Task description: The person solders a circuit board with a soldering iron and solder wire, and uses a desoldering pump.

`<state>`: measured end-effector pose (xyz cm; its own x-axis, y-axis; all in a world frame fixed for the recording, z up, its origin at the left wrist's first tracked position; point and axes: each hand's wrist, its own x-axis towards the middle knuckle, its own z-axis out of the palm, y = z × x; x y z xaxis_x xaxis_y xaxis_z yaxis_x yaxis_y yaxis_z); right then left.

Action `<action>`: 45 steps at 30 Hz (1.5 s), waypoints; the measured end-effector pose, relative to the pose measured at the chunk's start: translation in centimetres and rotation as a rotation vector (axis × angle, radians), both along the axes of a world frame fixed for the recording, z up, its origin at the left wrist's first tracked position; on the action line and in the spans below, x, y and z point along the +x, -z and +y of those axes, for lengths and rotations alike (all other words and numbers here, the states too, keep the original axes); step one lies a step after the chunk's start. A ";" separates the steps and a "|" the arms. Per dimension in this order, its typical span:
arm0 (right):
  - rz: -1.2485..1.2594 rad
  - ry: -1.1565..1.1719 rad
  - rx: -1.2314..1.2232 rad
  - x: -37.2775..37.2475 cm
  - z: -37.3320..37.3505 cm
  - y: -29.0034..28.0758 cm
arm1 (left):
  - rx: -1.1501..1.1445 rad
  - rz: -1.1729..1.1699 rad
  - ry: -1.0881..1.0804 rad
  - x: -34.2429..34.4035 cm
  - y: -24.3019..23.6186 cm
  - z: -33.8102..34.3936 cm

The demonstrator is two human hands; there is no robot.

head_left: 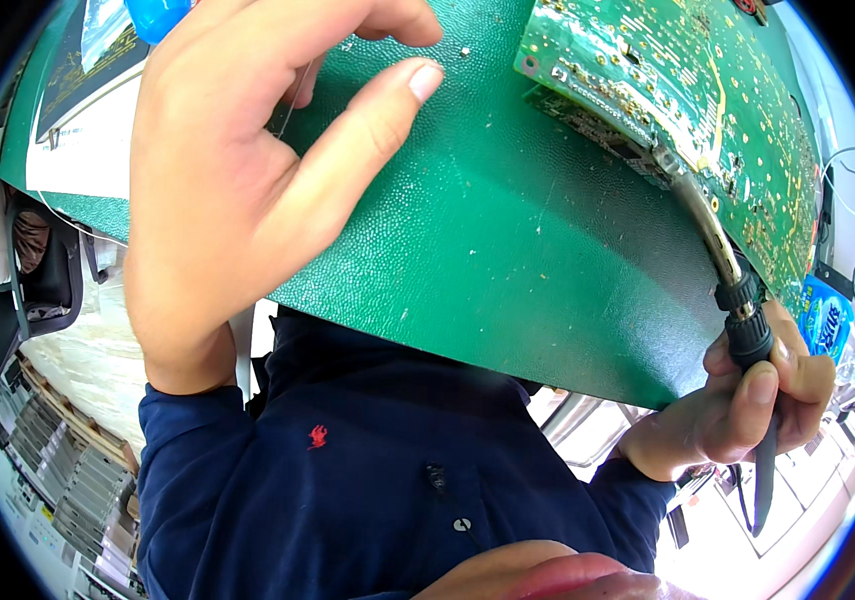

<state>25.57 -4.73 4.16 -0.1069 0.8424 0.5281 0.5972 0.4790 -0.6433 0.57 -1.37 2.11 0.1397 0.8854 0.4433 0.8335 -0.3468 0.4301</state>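
Observation:
My left hand is raised over the green mat, its thumb and index finger apart and the other fingers loosely curled. A thin wire shows behind those curled fingers; I cannot tell whether they touch it. In my right hand is a soldering iron with a black grip and bent metal shaft. Its tip end is at the lower edge of a green circuit board, which slants across the upper right. I cannot tell whether the tip touches it.
At the upper left lie a dark board on white sheets and a blue object. A blue-labelled package and cables are at the right. A black chair and stacked grey items show at the left.

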 end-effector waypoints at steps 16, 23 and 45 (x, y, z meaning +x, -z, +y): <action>0.063 -0.130 0.082 -0.4 0.0 0.5 | -0.012 0.002 0.013 -0.3 0.3 -0.2; -0.008 -0.055 -0.013 -0.4 -0.3 -0.3 | -0.054 -0.051 0.029 -0.5 -0.1 0.1; 0.111 -0.258 -0.024 0.8 0.0 -1.1 | 0.272 -0.043 -0.036 -8.7 -4.8 0.4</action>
